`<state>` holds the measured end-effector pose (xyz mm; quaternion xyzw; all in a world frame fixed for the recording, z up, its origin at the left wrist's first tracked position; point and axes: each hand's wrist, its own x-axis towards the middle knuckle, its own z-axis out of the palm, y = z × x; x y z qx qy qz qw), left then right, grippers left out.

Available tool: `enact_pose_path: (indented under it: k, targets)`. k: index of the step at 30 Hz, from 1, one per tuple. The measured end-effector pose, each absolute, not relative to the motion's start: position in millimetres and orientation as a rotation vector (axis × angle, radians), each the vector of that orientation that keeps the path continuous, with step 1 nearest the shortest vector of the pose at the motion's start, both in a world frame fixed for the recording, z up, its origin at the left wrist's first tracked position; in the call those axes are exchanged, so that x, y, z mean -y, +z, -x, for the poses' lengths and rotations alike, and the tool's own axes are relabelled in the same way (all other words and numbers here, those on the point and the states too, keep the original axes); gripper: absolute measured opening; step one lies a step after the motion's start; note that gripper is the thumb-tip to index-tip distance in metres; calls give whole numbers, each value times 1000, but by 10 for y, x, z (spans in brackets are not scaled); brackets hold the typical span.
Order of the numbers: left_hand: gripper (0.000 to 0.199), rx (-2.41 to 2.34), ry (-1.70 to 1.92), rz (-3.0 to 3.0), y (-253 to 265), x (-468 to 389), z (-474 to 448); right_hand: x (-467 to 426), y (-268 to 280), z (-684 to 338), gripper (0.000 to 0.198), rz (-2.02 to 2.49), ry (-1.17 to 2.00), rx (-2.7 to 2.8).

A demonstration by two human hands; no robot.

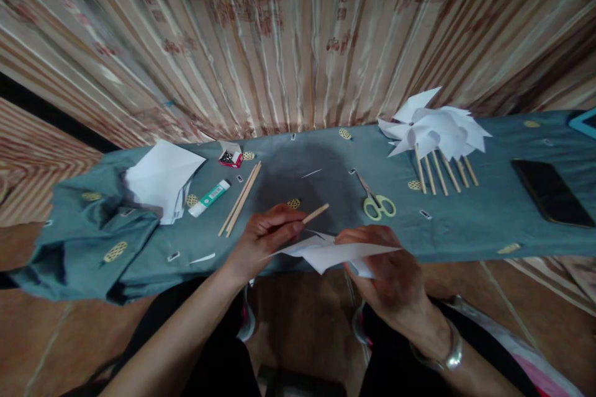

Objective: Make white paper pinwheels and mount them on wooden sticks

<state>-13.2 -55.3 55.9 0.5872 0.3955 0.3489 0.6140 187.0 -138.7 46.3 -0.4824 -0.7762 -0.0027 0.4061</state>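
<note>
Pinched in my left hand (272, 232) is a short wooden stick (316, 213), its free end pointing up and right. My right hand (384, 267) is closed on a white paper pinwheel (321, 251) with folded blades, held over the near edge of the cloth. The stick's tip is just above the pinwheel; whether they touch I cannot tell. Beyond my right hand lies a pair of scissors (379, 206) with pale green handles. Two or so wooden sticks (242, 198) rest left of my left hand, beside a green and white glue stick (209, 198).
A stack of white paper squares (162, 173) lies at the left, near a small red box (230, 154) of dark pins. Several finished pinwheels (437, 127) on sticks lie at the back right, with a black phone (554, 192) beyond. Paper scraps (202, 258) dot the green cloth (298, 167).
</note>
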Motion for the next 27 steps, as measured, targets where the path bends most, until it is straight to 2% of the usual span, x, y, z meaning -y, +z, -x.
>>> enact_pose_path:
  k: [27]
  targets:
    - [16, -832, 792, -1533, 511, 705, 199, 1407, 575, -1834, 17, 1236, -161, 1899]
